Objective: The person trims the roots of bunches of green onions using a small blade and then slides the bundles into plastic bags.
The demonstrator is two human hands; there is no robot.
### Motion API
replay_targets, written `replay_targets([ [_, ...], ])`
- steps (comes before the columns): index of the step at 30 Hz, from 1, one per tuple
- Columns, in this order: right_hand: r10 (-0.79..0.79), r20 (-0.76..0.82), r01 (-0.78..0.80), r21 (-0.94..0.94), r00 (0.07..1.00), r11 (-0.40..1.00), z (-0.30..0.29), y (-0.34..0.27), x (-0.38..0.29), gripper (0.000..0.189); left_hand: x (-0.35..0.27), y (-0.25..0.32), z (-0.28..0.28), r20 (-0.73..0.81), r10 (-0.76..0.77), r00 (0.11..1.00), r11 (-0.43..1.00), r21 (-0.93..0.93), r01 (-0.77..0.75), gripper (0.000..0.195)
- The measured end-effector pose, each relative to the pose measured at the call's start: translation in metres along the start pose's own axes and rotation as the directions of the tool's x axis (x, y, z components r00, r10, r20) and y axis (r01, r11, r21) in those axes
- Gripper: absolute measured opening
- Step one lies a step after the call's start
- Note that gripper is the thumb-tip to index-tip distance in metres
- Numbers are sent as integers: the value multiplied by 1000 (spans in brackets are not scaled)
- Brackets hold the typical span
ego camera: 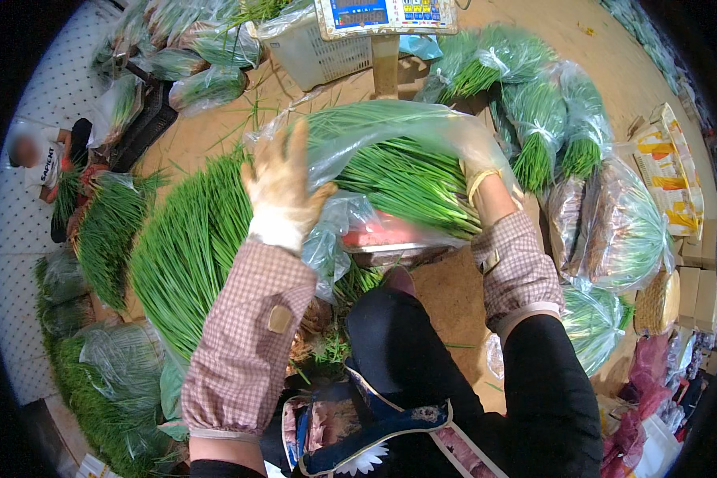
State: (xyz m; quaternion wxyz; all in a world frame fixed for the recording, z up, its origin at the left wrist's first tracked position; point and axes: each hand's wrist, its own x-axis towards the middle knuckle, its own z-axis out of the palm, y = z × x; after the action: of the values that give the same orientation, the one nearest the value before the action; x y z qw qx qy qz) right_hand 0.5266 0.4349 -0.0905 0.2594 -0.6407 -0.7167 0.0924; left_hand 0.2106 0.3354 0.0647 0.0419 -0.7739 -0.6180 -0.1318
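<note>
Before me a bundle of long green chives [412, 173] lies partly inside a clear plastic bag [370, 122], over a scale with a red surface [376, 230]. My right hand [475, 149], in a pale glove, is at the root end of the bundle, inside or under the plastic film, which blurs its fingers. My left hand [284, 176], in a stained glove, is at the left end of the bag, fingers spread and palm down; whether it touches the film is unclear. A large loose heap of chives [191, 239] stands left of it.
The scale's display [388, 15] rises on a post ahead, beside a white plastic basket [316, 57]. Bagged, tied bundles [535, 110] lie at the right, more bags [209, 89] at the upper left near a black crate [146, 119]. Another person [48, 155] sits at the far left holding greens.
</note>
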Motion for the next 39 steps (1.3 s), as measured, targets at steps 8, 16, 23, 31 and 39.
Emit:
replay_targets([
  [8, -364, 439, 360, 97, 822, 928, -98, -63, -218, 28, -68, -68, 66, 308, -599, 739, 328, -748, 577, 70],
  [16, 497, 42, -495, 191, 867, 848, -105, -58, -218, 91, -87, -27, 74, 406, -693, 596, -153, -890, 429, 20],
  [23, 647, 46, -502, 674, 761, 542, -86, 19, -187, 23, -80, -20, -21, 392, -464, 794, -440, -880, 177, 11],
  [31, 368, -44, -149, 865, 929, 479, -269, -116, -116, 8, -86, -73, -188, 103, -579, 809, -371, -916, -150, 12],
  [39, -72, 31, 9, 864, 997, 504, -283, -336, -105, 8, -271, -154, -365, -281, -756, 591, 43, -922, -384, 20],
])
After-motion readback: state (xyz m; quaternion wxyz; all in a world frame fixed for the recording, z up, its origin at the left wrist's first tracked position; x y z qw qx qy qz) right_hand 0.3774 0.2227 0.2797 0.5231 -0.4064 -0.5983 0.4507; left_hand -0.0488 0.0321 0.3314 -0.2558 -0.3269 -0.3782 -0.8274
